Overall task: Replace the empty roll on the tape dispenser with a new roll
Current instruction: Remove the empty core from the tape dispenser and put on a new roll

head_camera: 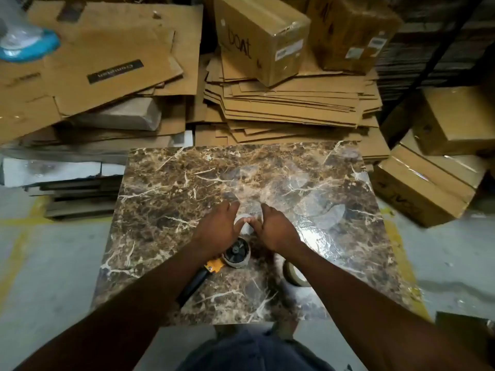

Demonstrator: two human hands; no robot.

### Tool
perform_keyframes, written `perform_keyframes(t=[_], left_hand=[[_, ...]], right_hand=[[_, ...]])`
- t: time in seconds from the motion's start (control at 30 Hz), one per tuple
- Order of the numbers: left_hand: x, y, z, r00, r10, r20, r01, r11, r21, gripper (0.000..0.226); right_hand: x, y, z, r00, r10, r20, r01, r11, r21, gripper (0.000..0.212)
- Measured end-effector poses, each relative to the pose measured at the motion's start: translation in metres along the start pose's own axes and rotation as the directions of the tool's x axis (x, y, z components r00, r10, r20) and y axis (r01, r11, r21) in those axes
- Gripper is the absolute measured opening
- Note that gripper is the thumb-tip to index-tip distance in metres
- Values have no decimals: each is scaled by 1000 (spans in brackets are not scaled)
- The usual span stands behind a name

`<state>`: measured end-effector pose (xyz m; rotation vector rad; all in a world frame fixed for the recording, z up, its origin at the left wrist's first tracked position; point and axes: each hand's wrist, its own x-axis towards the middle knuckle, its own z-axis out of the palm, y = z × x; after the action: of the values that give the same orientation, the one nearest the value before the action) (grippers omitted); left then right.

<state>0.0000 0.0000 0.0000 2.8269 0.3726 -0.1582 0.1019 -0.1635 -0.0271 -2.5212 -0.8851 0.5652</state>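
I see two bare hands over a brown marble-look table top (166, 199) with white veins. The left hand (218, 230) and the right hand (277, 230) are close together, with a small pale ring of tape roll (244, 223) between them. Both hands touch that ring from its two sides. The fingers of both hands are mostly straight and held close, not spread wide, and the thumbs (253, 223) press in at the ring. I cannot tell if this ring is the empty one or a full one.

Just below the hands lies the yellow and black tape dispenser (214, 266) on the table. Its round grey wheel (237, 253) with a dark hub faces up, and the wheel looks bare. Its black handle (192, 286) points down and left, partly hidden under the left arm.

A second ring of tan tape roll (293, 273) lies flat on the table near the right arm, a little apart from the dispenser.

Behind the table are piles of flat brown cardboard sheets (281, 108) and taped brown cardboard boxes (262, 36). The floor (53, 263) is grey with yellow lines.
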Motion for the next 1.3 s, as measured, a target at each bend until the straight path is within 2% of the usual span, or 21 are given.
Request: perform_keyframes(t=[0.17, 0.3, 0.4, 0.57, 0.73, 0.8, 0.93, 1.1, 1.3], left_hand=[[-21, -1, 38, 992, -11, 127, 18, 998, -54, 41], [-23, -5, 42, 985, -29, 168, 42, 996, -75, 27], [-26, -12, 42, 967, -87, 237, 115, 988, -105, 32], [-26, -16, 47, 961, -155, 228, 206, 953, -221, 43], [-23, -19, 62, 904, -269, 333, 345, 918, -196, 25], [-20, -19, 64, 890, -274, 363, 370, 901, -227, 23], [-15, -23, 65, 868, -315, 384, 427, 868, -253, 27], [-17, -17, 70, 891, -307, 334, 411, 858, -308, 39], [-14, -19, 72, 860, -348, 373, 469, 826, -312, 32]], right_hand=[[-21, 6, 34, 996, 15, 84, -19, 998, 53, 49], [-24, 2, 44, 988, 13, 152, -25, 997, 77, 44], [-26, -1, 49, 985, 18, 174, -34, 995, 92, 41], [-27, -5, 64, 973, 62, 222, -92, 987, 129, 35], [-27, -11, 70, 952, 158, 263, -207, 963, 174, 26], [-27, -14, 72, 937, 228, 264, -285, 936, 206, 27], [-27, -18, 76, 914, 326, 243, -386, 884, 264, 42], [-27, -26, 79, 892, 397, 216, -446, 851, 278, 37], [-23, -33, 80, 856, 473, 209, -514, 823, 242, 37]])
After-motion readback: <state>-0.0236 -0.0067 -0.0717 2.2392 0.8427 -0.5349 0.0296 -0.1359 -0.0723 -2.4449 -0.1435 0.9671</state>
